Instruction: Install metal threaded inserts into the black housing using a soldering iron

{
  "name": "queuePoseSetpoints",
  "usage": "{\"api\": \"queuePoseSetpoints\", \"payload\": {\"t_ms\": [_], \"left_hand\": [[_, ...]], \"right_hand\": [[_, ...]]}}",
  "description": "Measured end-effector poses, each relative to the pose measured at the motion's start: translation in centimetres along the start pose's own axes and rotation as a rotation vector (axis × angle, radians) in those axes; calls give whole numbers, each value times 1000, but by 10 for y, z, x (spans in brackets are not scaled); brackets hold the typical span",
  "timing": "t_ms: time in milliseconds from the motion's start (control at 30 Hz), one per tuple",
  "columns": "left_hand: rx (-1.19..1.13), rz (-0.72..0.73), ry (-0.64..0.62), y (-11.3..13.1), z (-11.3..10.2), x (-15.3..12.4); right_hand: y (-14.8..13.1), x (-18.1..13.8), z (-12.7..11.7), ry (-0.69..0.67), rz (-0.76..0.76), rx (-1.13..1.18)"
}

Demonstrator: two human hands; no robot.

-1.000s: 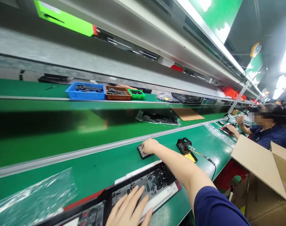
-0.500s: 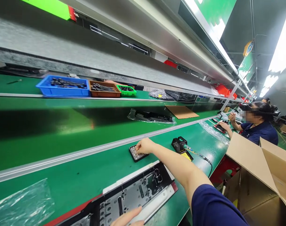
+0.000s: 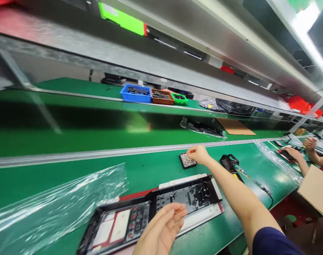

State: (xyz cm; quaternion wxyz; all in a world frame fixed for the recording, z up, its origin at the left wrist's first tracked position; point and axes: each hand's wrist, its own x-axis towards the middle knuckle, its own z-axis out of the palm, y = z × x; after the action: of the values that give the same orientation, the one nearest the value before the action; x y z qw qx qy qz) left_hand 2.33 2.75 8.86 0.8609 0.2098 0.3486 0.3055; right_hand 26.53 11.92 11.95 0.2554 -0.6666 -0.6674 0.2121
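Note:
My right hand (image 3: 200,154) reaches out over a small black tray of screws (image 3: 186,161), thumb and fingertips pinched together just above its far edge; anything between them is too small to see. My left hand (image 3: 161,228) hovers palm-up with loosely curled, spread fingers over the near edge of a long black panel (image 3: 182,196). It holds nothing. The panel lies flat on a white and red base (image 3: 201,214) on the green bench (image 3: 150,171), its underside showing metal parts and red buttons.
A soldering iron in its black stand (image 3: 229,162) sits right of the screw tray. A clear plastic bag (image 3: 52,209) lies at near left. Blue (image 3: 136,94), brown (image 3: 162,96) and green (image 3: 179,98) bins stand on the far ledge. A co-worker's hands (image 3: 294,153) work at right, near a cardboard box (image 3: 317,187).
My left hand has lifted off the panel and turned palm-up. My right hand stays at the screw tray, now pinched and slightly raised. The view has swung left.

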Motion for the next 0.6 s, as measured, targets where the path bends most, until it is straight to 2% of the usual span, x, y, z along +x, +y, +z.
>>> {"api": "queuePoseSetpoints", "payload": {"t_ms": [133, 233, 333, 433, 600], "left_hand": [[-153, -94, 48, 5, 9, -6], [-245, -119, 33, 8, 16, -8], [-290, -112, 6, 9, 20, -8], [-317, -105, 20, 8, 20, -7], [-338, -106, 44, 8, 18, -10]], "right_hand": [[-22, -50, 9, -93, -162, 187], [-38, -91, 25, -168, -281, 317], [-47, -111, 34, -214, -365, 360], [-40, -100, 28, -248, -372, 296], [-7, -34, 3, -120, -179, 42]]}}
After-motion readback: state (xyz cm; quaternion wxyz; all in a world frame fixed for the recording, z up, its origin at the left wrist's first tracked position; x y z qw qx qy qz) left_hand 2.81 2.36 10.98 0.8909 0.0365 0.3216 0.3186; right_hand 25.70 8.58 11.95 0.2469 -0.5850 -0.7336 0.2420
